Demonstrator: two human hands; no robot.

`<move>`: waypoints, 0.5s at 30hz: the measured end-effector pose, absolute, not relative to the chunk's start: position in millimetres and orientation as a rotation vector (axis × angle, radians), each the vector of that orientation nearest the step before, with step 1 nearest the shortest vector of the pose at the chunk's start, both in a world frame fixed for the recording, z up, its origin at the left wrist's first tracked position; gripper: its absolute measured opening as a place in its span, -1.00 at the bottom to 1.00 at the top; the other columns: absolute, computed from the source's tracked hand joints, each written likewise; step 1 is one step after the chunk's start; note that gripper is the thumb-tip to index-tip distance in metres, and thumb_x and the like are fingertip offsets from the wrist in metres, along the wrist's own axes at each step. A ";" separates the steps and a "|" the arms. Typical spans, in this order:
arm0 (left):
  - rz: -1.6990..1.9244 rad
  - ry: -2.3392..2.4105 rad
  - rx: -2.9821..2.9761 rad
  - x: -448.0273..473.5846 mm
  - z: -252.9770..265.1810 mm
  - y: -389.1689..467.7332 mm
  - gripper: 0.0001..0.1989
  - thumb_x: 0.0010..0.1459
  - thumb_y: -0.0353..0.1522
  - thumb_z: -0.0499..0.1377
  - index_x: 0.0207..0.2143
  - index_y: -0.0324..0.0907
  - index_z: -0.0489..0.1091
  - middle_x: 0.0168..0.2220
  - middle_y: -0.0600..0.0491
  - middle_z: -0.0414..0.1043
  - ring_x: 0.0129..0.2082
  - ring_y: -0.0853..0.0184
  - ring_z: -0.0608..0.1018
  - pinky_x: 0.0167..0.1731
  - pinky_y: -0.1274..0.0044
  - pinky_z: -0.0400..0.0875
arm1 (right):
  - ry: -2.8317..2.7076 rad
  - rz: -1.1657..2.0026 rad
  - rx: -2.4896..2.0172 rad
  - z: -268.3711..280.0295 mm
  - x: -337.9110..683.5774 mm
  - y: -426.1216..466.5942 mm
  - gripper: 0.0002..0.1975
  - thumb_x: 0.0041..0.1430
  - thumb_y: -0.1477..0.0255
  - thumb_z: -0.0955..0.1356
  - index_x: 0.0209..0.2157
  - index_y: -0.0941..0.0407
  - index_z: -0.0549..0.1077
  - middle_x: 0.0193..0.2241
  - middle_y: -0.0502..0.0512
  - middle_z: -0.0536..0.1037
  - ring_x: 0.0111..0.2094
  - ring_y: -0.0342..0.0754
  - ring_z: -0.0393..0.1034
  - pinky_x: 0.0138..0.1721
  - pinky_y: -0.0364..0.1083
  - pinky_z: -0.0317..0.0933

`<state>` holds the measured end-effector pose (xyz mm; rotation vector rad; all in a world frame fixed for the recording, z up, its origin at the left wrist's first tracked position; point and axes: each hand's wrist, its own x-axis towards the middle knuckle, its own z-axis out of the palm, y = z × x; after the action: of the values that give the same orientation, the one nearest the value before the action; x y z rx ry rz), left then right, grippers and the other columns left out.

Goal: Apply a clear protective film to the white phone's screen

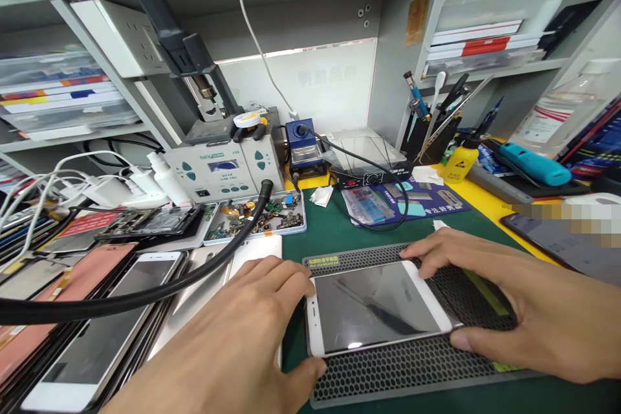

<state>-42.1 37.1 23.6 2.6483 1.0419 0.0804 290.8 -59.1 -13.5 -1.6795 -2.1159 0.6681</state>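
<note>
A white-framed smartphone (376, 307) lies screen up on a black honeycomb-patterned mat (388, 369). The screen is dark and mirrors the tools overhead. My left hand (237, 330) grips the phone's left end, fingers at the far corner and thumb by the near one. At the opposite end, my right hand (514, 304) spans the phone's width, with its thumb at the near corner and fingertips at the far corner. A dark strip shows just past the phone's right end, partly under my right hand.
Several phones, including a white one (109, 336), lie at left. A thick black hose (213, 259) crosses above them. Behind stand a soldering station (228, 168), a tray of small parts (257, 213) and a yellow bottle (458, 162). Shelves surround the green work mat (330, 226).
</note>
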 end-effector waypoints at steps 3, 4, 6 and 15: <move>0.082 1.032 2.654 -42.4 24.9 35.8 -0.75 0.03 -0.28 0.31 -0.18 0.00 0.47 -0.12 0.05 0.55 -0.10 0.15 0.60 -0.09 0.40 0.52 | -2.145 0.657 -1.695 -14.2 290.7 -58.6 -0.49 0.05 0.18 0.52 0.04 -0.11 0.45 0.28 0.11 0.37 0.24 0.37 0.32 0.22 0.20 0.31; 0.084 1.027 2.656 -42.5 25.5 35.6 -0.74 0.03 -0.29 0.30 -0.17 0.00 0.47 -0.11 0.05 0.55 -0.09 0.14 0.60 -0.08 0.40 0.52 | -2.163 0.652 -1.705 -14.1 290.5 -58.2 -0.49 0.06 0.17 0.52 0.05 -0.11 0.44 0.29 0.11 0.36 0.25 0.36 0.31 0.21 0.20 0.31; 0.078 1.021 2.661 -42.2 26.0 35.7 -0.71 0.02 -0.30 0.30 -0.15 0.01 0.47 -0.10 0.05 0.54 -0.08 0.14 0.60 -0.07 0.38 0.53 | -2.198 0.650 -1.715 -12.8 289.8 -57.3 -0.49 0.07 0.16 0.51 0.05 -0.10 0.42 0.31 0.12 0.34 0.25 0.35 0.30 0.21 0.21 0.30; 0.247 0.981 2.798 -48.3 3.1 37.9 -0.61 -0.02 -0.32 0.28 -0.08 0.08 0.43 0.04 0.09 0.53 -0.02 0.10 0.60 -0.02 0.29 0.54 | -2.197 0.703 -1.713 5.4 279.8 -57.1 -0.51 0.06 0.15 0.51 0.01 -0.02 0.45 0.26 0.20 0.38 0.23 0.29 0.32 0.24 0.24 0.23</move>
<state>-48.3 37.9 3.1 2.7984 0.9814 0.2468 279.8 -57.1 5.4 -1.7130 -2.1968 0.7034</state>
